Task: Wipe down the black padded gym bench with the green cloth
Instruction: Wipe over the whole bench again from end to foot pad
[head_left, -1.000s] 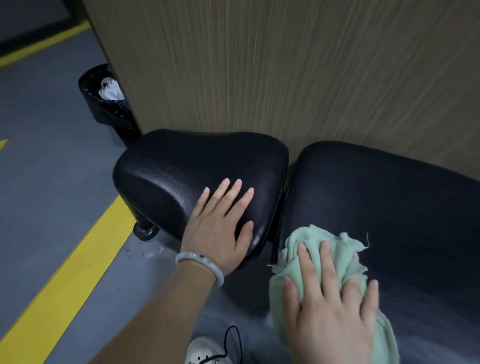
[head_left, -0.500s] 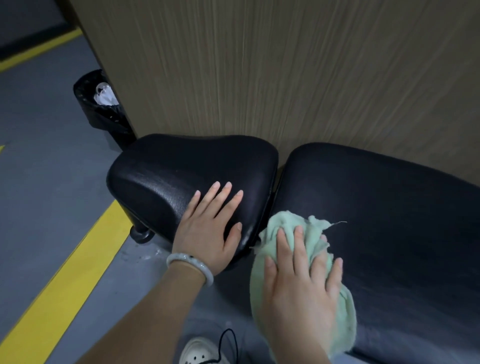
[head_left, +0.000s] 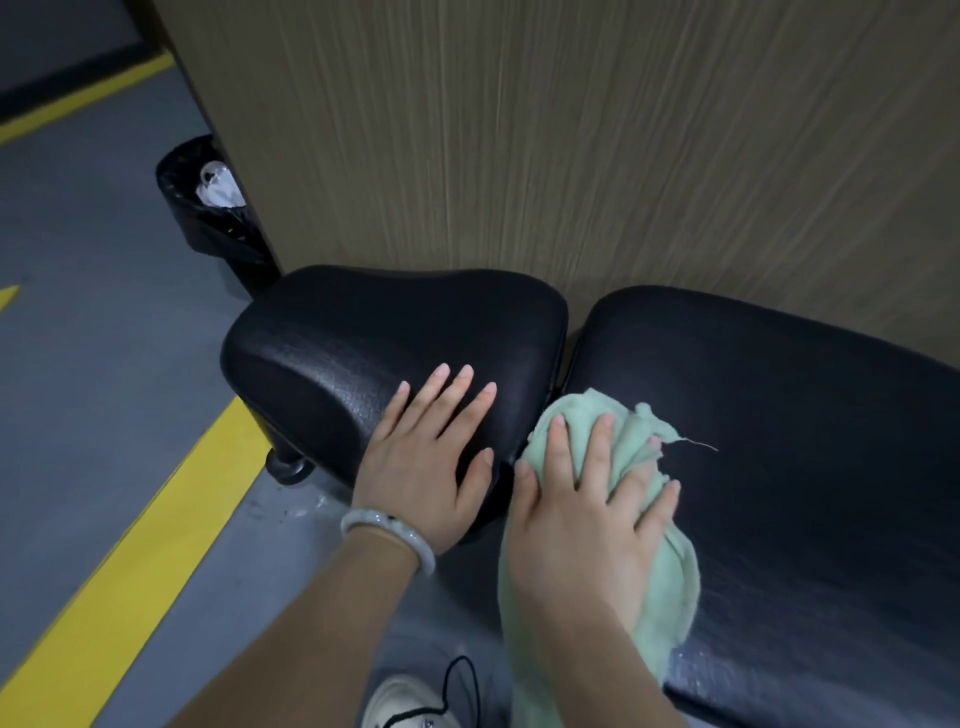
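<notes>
The black padded gym bench has two pads: a small seat pad (head_left: 363, 332) on the left and a long back pad (head_left: 779, 415) on the right, with a narrow gap between them. My left hand (head_left: 431, 462) lies flat, fingers spread, on the near right part of the seat pad; a pale bangle circles its wrist. The green cloth (head_left: 660, 571) is bunched on the left near corner of the long pad, and my right hand (head_left: 587, 525) presses down on it with fingers spread. Part of the cloth hangs over the pad's near edge.
A wood-grain wall panel (head_left: 571, 156) rises directly behind the bench. A black bin (head_left: 218, 213) with a liner stands on the grey floor at the panel's left corner. A yellow floor stripe (head_left: 130, 571) runs diagonally at left. A white shoe (head_left: 405, 701) shows at the bottom.
My right hand has slid the cloth leftward and farther up the long pad, to its corner by the gap. My left hand has stayed flat on the seat pad.
</notes>
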